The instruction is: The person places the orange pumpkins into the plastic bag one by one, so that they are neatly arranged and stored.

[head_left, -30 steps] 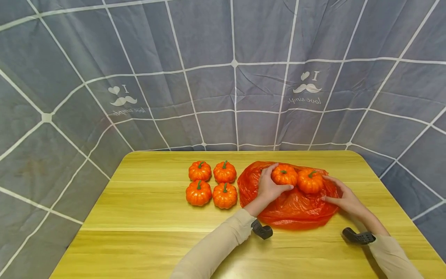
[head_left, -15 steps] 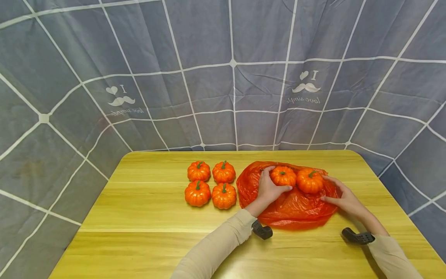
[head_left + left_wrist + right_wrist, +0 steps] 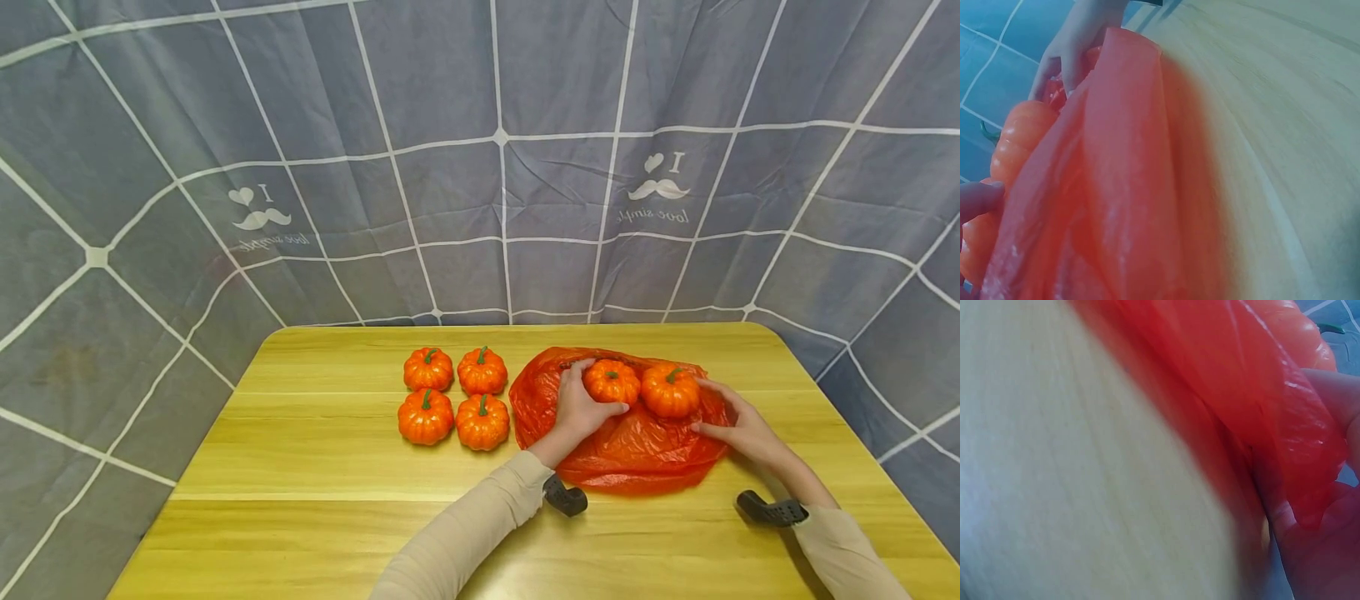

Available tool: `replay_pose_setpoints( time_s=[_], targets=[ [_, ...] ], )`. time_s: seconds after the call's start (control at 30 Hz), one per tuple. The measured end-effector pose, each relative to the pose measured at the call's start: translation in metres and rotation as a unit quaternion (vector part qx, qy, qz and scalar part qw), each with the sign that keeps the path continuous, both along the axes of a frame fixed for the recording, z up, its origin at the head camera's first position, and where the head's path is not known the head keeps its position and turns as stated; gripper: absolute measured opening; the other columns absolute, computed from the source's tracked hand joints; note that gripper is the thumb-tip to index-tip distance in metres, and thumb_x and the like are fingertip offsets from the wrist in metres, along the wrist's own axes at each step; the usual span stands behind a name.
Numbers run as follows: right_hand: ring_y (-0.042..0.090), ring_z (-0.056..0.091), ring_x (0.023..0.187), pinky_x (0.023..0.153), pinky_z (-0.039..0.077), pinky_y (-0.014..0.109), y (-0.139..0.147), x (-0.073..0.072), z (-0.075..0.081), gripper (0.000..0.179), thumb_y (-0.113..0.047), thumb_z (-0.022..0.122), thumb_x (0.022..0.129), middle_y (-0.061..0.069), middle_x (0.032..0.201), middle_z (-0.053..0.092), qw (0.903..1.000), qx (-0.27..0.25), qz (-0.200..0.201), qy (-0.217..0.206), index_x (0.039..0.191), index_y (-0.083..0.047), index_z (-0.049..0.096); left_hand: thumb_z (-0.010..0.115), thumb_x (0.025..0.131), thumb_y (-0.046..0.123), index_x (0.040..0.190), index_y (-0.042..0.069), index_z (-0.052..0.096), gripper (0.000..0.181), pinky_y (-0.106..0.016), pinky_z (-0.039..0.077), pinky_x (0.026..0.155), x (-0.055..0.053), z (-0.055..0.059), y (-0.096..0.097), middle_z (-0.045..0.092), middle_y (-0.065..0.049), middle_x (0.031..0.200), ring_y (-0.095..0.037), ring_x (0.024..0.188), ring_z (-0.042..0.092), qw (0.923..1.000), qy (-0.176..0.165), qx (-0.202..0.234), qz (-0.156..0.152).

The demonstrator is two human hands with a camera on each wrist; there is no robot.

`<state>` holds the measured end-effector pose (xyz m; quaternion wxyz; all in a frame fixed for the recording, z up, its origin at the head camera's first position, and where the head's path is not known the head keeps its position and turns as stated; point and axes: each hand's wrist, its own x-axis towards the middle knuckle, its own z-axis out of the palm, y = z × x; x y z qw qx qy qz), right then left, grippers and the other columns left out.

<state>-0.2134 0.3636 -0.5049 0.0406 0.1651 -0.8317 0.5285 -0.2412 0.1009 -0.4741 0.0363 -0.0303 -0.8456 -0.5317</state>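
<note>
Two small orange pumpkins with green stems sit side by side at the red plastic bag [image 3: 637, 458] in the head view; whether they lie on it or within its mouth, I cannot tell. My left hand [image 3: 581, 411] grips the left one of these pumpkins [image 3: 612, 383], thumb on the near side and fingers on the far side. Around the bag's right edge curls my right hand [image 3: 752, 435], its fingertips close beside the right pumpkin [image 3: 671, 393]. A bag corner [image 3: 1310, 487] lies over the right palm in the right wrist view.
Several more pumpkins [image 3: 482, 422] stand grouped in two rows left of the bag on the wooden table [image 3: 300, 467]. Behind the table hangs a grey curtain [image 3: 442, 200] with white lines. Black wrist mounts [image 3: 564, 495] hang beneath both wrists.
Both pumpkins at the bag have shifted very slightly to the right and nearer since half a second ago. Both hands stay almost in place, and the grouped pumpkins have not moved.
</note>
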Motion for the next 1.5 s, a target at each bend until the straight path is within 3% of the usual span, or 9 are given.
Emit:
replay_pose_setpoints(
  time_s=[0.37,0.67,0.97,1.2,1.5],
  targets=[
    [-0.023,0.041,0.108,0.087,0.035,-0.001,0.001,0.001,0.0,0.066,0.006,0.069,0.08,-0.036,0.122,0.039,0.9999,0.015,-0.006,0.005,0.139,0.006,0.038,0.09,0.063,0.019,0.123,0.012,0.049,0.073,-0.033,0.045,0.1,0.003,-0.001,0.002,0.053,-0.006,0.119,-0.024,0.113,0.054,0.9997,-0.022,0.007,0.004],
    [-0.023,0.043,0.106,0.086,0.037,0.0,-0.001,0.003,0.002,0.066,0.005,0.069,0.081,-0.036,0.122,0.039,0.9999,0.012,-0.008,0.001,0.139,0.005,0.038,0.088,0.066,0.022,0.126,0.012,0.048,0.072,-0.036,0.046,0.1,0.005,-0.004,0.0,0.054,-0.007,0.12,-0.025,0.113,0.055,0.9997,-0.015,0.016,-0.009],
    [-0.024,0.038,0.109,0.087,0.035,-0.001,-0.001,0.004,0.002,0.07,0.002,0.07,0.082,-0.019,0.136,0.041,0.9998,0.013,-0.012,-0.008,0.144,-0.01,0.039,0.086,0.068,0.023,0.131,0.012,0.048,0.074,-0.037,0.045,0.101,0.006,-0.005,-0.003,0.054,-0.008,0.122,-0.026,0.114,0.054,0.9997,-0.017,0.006,-0.017],
    [-0.02,0.044,0.11,0.088,0.038,0.0,0.0,-0.001,0.004,0.068,0.011,0.066,0.08,-0.03,0.126,0.042,0.9996,-0.028,0.006,-0.002,0.141,0.004,0.036,0.085,0.069,0.02,0.135,0.011,0.047,0.076,-0.04,0.045,0.102,0.004,0.001,-0.006,0.053,-0.011,0.127,-0.028,0.118,0.052,0.9994,-0.012,-0.003,-0.032],
    [-0.02,0.046,0.11,0.087,0.04,0.001,0.001,0.002,0.006,0.068,0.012,0.064,0.081,-0.032,0.125,0.045,0.999,-0.041,0.016,-0.01,0.142,0.003,0.034,0.085,0.07,0.019,0.136,0.011,0.046,0.077,-0.04,0.044,0.103,0.004,0.004,-0.007,0.052,-0.011,0.129,-0.028,0.12,0.051,0.9988,-0.023,-0.014,-0.041]
  ],
)
